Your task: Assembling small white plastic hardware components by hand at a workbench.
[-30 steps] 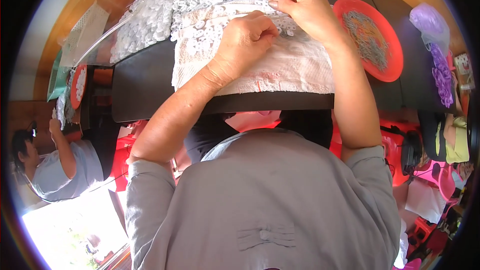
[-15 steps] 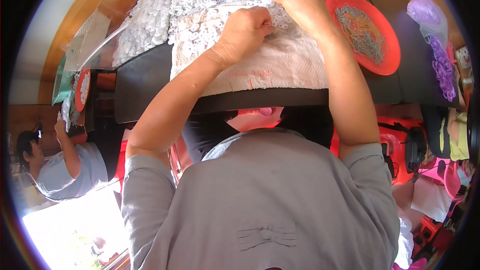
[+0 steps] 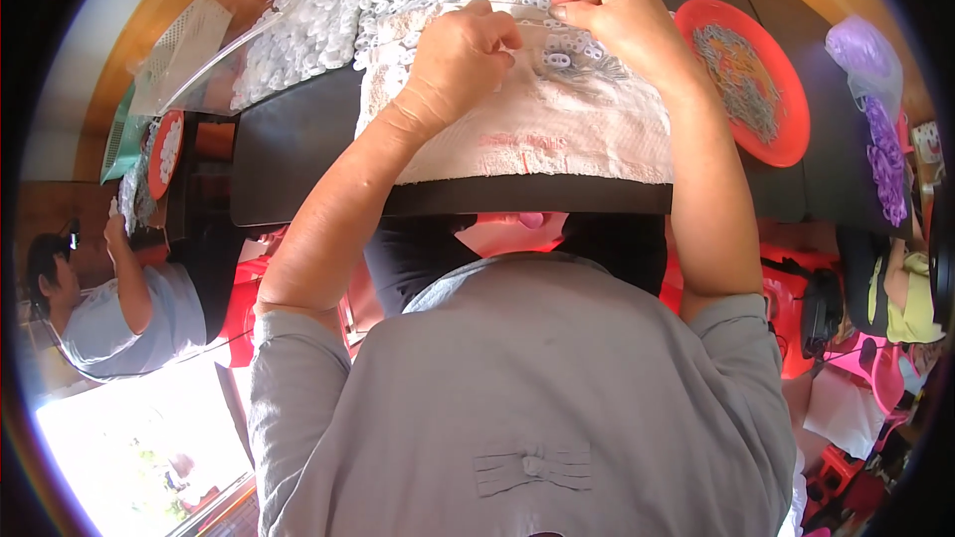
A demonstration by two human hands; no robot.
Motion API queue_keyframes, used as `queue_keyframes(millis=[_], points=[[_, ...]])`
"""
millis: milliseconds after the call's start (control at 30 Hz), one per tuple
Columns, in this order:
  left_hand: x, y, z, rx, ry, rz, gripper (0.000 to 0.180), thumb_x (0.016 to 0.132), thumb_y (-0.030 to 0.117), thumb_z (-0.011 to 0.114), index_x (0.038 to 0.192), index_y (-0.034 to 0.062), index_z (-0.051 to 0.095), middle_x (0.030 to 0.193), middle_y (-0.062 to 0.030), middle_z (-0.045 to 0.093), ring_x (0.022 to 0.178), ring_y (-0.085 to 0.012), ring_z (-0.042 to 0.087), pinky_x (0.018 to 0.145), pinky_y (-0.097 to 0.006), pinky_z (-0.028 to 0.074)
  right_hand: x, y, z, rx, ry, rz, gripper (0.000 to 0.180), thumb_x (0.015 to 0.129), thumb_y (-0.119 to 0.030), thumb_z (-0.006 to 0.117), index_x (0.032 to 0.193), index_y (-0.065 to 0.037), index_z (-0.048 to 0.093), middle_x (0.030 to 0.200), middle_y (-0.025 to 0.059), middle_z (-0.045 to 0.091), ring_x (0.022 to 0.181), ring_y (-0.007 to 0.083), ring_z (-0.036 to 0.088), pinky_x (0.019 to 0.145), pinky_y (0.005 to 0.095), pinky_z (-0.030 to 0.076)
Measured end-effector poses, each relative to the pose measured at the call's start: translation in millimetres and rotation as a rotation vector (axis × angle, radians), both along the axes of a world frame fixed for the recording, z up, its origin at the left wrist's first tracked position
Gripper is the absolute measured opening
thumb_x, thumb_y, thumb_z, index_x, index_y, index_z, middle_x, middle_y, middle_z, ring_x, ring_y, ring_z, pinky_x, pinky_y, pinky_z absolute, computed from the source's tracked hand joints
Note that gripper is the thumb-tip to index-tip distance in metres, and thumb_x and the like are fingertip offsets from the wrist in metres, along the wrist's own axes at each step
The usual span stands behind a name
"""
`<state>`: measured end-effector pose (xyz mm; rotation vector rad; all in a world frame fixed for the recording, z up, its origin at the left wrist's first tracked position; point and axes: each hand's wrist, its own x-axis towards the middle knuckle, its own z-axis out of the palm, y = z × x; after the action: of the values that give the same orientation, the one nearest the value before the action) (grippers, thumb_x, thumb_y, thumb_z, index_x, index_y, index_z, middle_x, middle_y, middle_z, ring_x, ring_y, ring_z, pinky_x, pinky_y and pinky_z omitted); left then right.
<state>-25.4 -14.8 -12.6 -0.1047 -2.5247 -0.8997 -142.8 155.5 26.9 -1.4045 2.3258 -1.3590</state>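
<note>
on the pale towel [image 3: 557, 134], small white rings [image 3: 557, 60], both hands' fingers [image 3: 567, 8] pinched together

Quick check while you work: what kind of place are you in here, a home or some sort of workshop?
Probably a small assembly workshop, perhaps home-based. Clear bags of small white rings lie on a dark table, a red plate holds sorted parts, and another person works at a second table to the left.

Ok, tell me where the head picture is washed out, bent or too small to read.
Head view: daylight washes out the lower-left corner; the dark table edge bends with the fisheye; both hands, left and right, look sharp, yet what they pinch above the towel is too small to tell.
</note>
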Motion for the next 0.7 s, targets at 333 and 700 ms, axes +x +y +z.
queue_keyframes(millis=[333,700], points=[[2,15,-8,-0.158,-0.024,-0.115,0.008,0.074,0.01,0.065,0.08,0.0064,0.062,0.077,-0.0074,0.062,0.068,-0.0271,0.062,0.064,-0.037,0.05,-1,-3,-5,-0.019,0.093,0.006,0.008,0.081,-0.005,0.063,0.082,0.002,0.06,0.065,-0.0003,0.057,0.063,0.0056,0.048,0.058,0.0261,0.04],[11,9,20,0.795,-0.301,0.064,0.01,0.082,0.009,0.064,0.083,0.0002,0.067,0.068,0.0002,0.058,0.054,-0.0055,0.047,0.047,-0.02,0.035,-1,0,-6,0.011,0.0,0.078,0.003,0.082,-0.002,0.062,0.084,0.001,0.06,0.066,-0.0031,0.051,0.063,0.0037,0.045,0.058,0.022,0.038]])
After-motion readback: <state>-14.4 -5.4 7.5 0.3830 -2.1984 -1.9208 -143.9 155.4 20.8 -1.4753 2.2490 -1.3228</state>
